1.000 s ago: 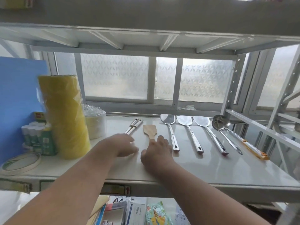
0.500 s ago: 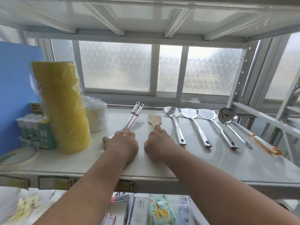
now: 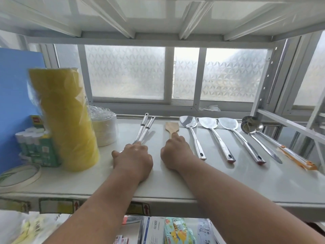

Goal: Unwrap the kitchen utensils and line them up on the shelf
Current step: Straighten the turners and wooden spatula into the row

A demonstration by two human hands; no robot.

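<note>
The utensils lie in a row on the white shelf (image 3: 228,184) across the middle of the frame, handles toward the camera except for one pair.

**Grip state.** The left hand (image 3: 133,158), at centre frame, covers the near ends of two metal utensils (image 3: 143,128) whose ribbed handles point toward the window. The fingers curl downward over them; whether they pinch the metal or only press on it cannot be told. The right hand (image 3: 175,152), just right of centre, rests on the handle of the wooden spatula (image 3: 172,128), its fingers bent over the handle with one fingertip extended along it.

**Risks.**
- The metal pair lies at a slant relative to the row. A push from the left hand could slide it into the roll of white tape (image 3: 105,129) just beside it.
- A sideways nudge of the spatula could knock the nearest steel turner (image 3: 192,132) and disturb the row.
- The ladle with the orange sleeve (image 3: 288,152), at the right of the frame, appears wrapped at its handle, so the unwrapping looks unfinished.

**Count.**
- Steel turners: three.
- Ladles: two, bowls overlapping.
- Wooden spatula: one.
- Reversed metal utensils: two.

**Surroundings.** A tall yellow stack of tape rolls (image 3: 66,120) stands at the left of the frame, touching none of the utensils.
</note>
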